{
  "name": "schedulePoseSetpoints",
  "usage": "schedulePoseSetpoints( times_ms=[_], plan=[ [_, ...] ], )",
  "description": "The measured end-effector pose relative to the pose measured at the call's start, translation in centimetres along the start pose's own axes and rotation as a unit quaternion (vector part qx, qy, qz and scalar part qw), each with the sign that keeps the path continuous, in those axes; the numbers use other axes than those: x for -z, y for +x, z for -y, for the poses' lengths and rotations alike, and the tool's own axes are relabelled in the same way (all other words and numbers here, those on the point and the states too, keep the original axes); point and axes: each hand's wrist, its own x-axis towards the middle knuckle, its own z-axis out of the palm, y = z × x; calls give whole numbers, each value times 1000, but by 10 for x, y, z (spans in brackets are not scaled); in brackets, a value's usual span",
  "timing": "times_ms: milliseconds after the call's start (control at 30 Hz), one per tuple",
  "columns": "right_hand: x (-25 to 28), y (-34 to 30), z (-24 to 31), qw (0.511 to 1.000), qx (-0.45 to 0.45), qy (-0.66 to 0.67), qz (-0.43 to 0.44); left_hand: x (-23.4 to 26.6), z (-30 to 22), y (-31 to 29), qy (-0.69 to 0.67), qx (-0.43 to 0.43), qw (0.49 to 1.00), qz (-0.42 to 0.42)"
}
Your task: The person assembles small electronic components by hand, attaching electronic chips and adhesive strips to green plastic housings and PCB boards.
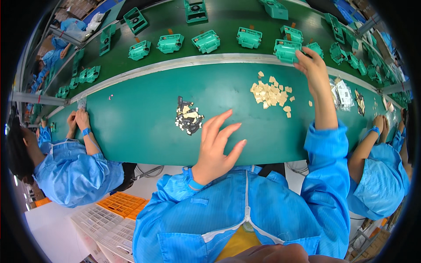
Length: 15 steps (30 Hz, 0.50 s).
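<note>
My right hand [312, 65] reaches forward over the far edge of the table. Its fingers are at the right end of a green plastic housing [286, 51], which overlaps the belt's near rail; they appear to grip it. My left hand [216, 151] hovers over the near part of the green work surface [144, 127], fingers spread and nothing in them. Just beyond it lies a pile of small black parts with whitish pieces [189, 117]. A heap of small beige square pieces [269, 93] lies farther right, nearer my right hand.
Several more green housings [206, 41] stand along the dark green belt [184, 26] behind a pale rail [210, 59]. Clear plastic bags [343, 94] lie at the right. Co-workers in blue sit on the left [74, 171] and right [379, 179]. An orange crate [120, 204] is at lower left.
</note>
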Motion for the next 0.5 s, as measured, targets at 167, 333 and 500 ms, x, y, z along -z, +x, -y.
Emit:
schedulePoseSetpoints(
  times_ms=[167, 333, 500],
  plan=[
    [-20, 85, -34, 999, -27, -26, 1, 14, 9, -14, 20, 31, 999, -27],
    [-35, 98, -36, 996, -21, -81, 11, 35, 21, -27, 62, 89, 992, -66],
    [-42, 92, -37, 988, 10, -155, 28, 45, 32, -27, 62, 126, 985, -102]
  ],
)
